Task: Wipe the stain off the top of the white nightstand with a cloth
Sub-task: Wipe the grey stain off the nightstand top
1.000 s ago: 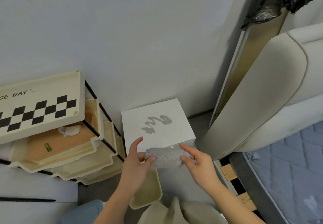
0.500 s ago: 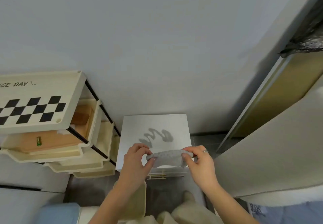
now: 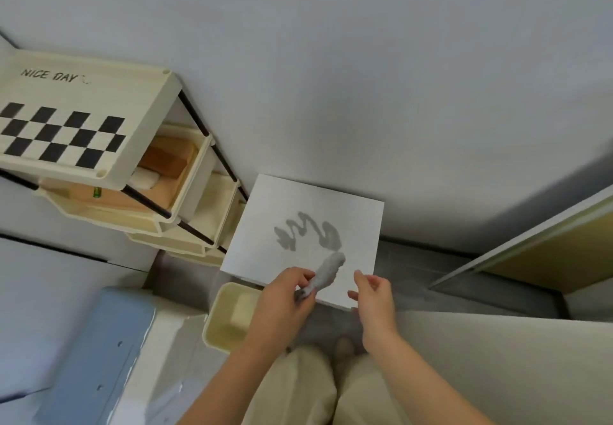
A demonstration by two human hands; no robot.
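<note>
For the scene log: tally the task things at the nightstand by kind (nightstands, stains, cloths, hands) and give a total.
nightstand: 1
stain: 1
cloth: 1
hands: 2, the left hand gripping the cloth, the right hand holding nothing
Total: 5

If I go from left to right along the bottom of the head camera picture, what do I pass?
Blue box → cream bin → left hand → cloth → right hand.
</note>
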